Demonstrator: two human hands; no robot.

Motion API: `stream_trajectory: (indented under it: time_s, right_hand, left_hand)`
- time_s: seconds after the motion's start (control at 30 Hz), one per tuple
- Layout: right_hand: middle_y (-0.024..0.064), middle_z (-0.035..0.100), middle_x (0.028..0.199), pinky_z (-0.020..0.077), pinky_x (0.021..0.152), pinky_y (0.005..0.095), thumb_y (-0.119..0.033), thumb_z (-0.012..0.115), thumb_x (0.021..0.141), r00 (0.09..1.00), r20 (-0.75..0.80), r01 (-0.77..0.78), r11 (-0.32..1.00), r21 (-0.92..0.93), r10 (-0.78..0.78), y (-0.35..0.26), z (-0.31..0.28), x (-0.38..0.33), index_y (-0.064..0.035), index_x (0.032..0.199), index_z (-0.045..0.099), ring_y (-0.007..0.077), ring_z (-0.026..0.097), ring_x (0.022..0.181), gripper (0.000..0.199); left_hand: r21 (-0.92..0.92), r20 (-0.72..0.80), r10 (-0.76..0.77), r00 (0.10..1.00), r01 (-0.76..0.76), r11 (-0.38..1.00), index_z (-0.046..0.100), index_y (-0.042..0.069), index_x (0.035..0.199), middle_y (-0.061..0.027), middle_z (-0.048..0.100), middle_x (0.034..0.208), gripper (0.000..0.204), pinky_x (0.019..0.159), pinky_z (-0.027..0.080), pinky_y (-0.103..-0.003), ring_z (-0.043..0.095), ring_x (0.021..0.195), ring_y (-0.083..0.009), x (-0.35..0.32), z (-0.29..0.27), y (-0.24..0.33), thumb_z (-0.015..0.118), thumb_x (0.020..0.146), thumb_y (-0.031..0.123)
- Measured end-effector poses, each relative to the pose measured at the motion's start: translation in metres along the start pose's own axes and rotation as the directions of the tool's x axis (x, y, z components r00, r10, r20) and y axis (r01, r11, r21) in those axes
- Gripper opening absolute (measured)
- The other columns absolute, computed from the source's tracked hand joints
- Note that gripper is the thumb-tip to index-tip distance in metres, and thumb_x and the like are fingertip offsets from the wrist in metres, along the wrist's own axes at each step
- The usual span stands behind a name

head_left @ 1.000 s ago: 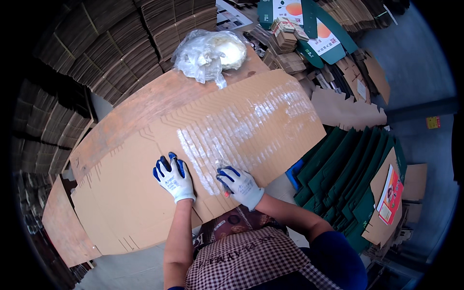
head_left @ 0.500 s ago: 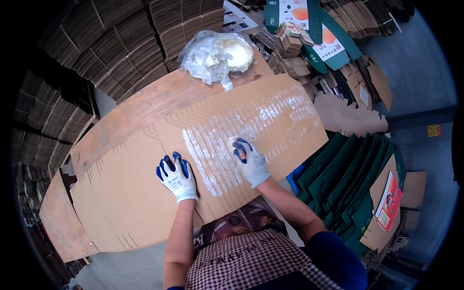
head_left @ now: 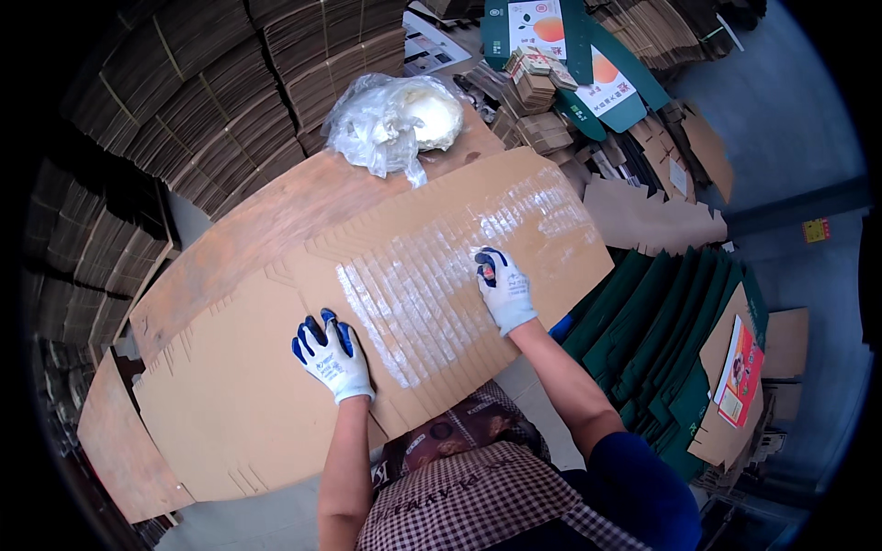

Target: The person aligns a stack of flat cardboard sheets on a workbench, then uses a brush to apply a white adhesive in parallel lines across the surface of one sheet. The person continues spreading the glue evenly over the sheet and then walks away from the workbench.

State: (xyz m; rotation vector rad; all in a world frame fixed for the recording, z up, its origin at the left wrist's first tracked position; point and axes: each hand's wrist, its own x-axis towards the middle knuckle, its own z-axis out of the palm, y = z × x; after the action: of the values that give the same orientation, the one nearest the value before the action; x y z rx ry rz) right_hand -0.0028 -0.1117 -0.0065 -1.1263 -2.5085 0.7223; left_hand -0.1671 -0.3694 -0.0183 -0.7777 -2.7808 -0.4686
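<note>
Can see in the middle the cardboard sheets (head_left: 257, 367), laid on the wooden table (head_left: 248, 243) one upon another, with edges shifted in small steps like a fan. Across the right part of these sheets, can see many white streaks (head_left: 413, 285), rather dense at the left and more patchy toward the far right corner. Just left of the streaks, can find the left hand (head_left: 335, 361), in a white glove with blue fingertips, resting on the plain cardboard with fingers stretched and a little apart. Over the right part of the streaks, can find the right hand (head_left: 503, 292), in the same kind of glove, with fingers curled around a small thing (head_left: 488, 273) of partly reddish colour. Cannot tell its kind, because of the fingers covering most of it. Near the far end of the table, can see a crumpled clear plastic bag (head_left: 367, 133). At the lower edge, can notice a checked apron (head_left: 459, 496). Farther out, can see tall brown cardboard stacks (head_left: 184, 92) at upper left, green printed boards (head_left: 647, 92) at upper right, and overlapping dark green sheets (head_left: 634, 321) at right.
</note>
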Motion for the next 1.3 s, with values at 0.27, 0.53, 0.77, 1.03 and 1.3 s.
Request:
stream_trajectory:
  time_s: [0.27,0.53,0.77,1.03,1.3]
  right_hand:
    - [0.0123,0.061,0.130,0.0513,0.097,0.0440,-0.014,0.072,0.079,0.954,0.163,0.273,0.953,-0.129,-0.251,-0.015,0.008,-0.032,-0.0100,0.126,0.060,0.0338,0.060,0.117,0.049]
    - [0.0106,0.060,0.133,0.0526,0.095,0.0433,-0.014,0.070,0.081,0.943,0.160,0.304,0.952,-0.045,-0.293,-0.017,0.005,-0.037,-0.0123,0.124,0.062,0.0309,0.061,0.117,0.043]
    - [0.0141,0.066,0.112,0.0535,0.087,0.0407,-0.020,0.079,0.082,0.996,-0.076,-0.022,0.941,0.339,0.050,-0.045,0.002,0.018,-0.0067,0.119,0.062,0.0334,0.066,0.099,0.042]
    - [0.0160,0.066,0.101,0.0528,0.084,0.0414,-0.021,0.081,0.080,0.979,-0.206,0.029,0.981,0.191,0.012,-0.027,0.054,0.078,-0.0043,0.108,0.061,0.0339,0.066,0.094,0.038]
    - [0.0151,0.065,0.105,0.0533,0.081,0.0433,-0.027,0.081,0.080,0.966,-0.209,-0.107,0.973,0.202,0.150,-0.035,0.031,0.100,-0.0066,0.107,0.061,0.0342,0.066,0.092,0.039]
  left_hand:
    - [-0.001,-0.001,0.011,1.000,-0.011,1.000,0.066,0.009,0.124,-0.0223,0.056,0.129,0.034,0.109,0.033,-0.053,0.050,0.122,-0.0393,0.000,0.000,0.002,0.063,0.092,0.020]
    - [0.005,0.004,0.003,1.000,-0.003,1.000,0.065,0.008,0.124,-0.0218,0.054,0.130,0.035,0.111,0.032,-0.055,0.049,0.123,-0.0395,-0.001,0.002,0.000,0.062,0.092,0.020]
    - [0.011,0.013,-0.006,1.000,0.006,1.000,0.064,0.007,0.124,-0.0223,0.054,0.129,0.036,0.110,0.032,-0.055,0.049,0.122,-0.0401,0.000,0.000,-0.004,0.063,0.090,0.020]
    - [-0.024,0.025,-0.011,1.000,0.012,1.000,0.065,0.007,0.123,-0.0224,0.054,0.130,0.035,0.111,0.031,-0.056,0.047,0.124,-0.0396,0.003,-0.002,0.001,0.064,0.090,0.019]
    - [-0.021,0.011,-0.012,1.000,0.012,1.000,0.065,0.007,0.123,-0.0220,0.054,0.129,0.035,0.110,0.032,-0.056,0.048,0.123,-0.0392,0.001,0.000,-0.002,0.064,0.090,0.018]
